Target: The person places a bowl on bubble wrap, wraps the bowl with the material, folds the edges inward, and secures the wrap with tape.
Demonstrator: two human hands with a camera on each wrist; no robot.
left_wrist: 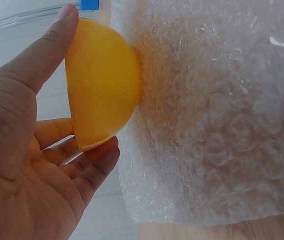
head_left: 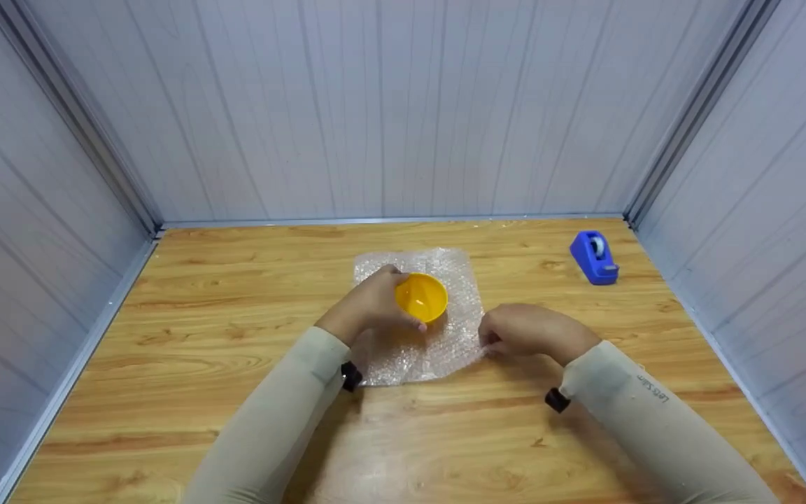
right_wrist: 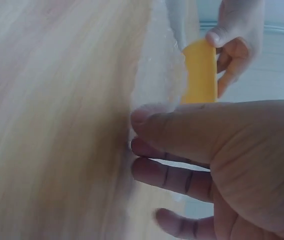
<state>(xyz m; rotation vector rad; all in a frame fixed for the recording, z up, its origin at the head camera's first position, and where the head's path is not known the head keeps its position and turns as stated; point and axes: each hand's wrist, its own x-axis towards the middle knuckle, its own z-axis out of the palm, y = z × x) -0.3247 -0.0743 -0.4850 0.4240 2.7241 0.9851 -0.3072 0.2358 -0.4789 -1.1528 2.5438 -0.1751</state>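
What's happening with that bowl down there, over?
Left hand gripping yellow bowl. Bowl resting on bubble wrap. Right hand pinching the wrap's near right corner. Blue tape dispenser farther right, clear of both hands.

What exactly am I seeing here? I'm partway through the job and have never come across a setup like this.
There's no machine: a person's bare left hand and right hand do the work. The wide picture looks forward and down from the head; the two close-ups are taken from the left and right wrists. On the wood-grain table lie a sheet of bubble wrap and, farther right, a blue tape dispenser. The left hand holds a yellow bowl; the right pinches the sheet's edge.
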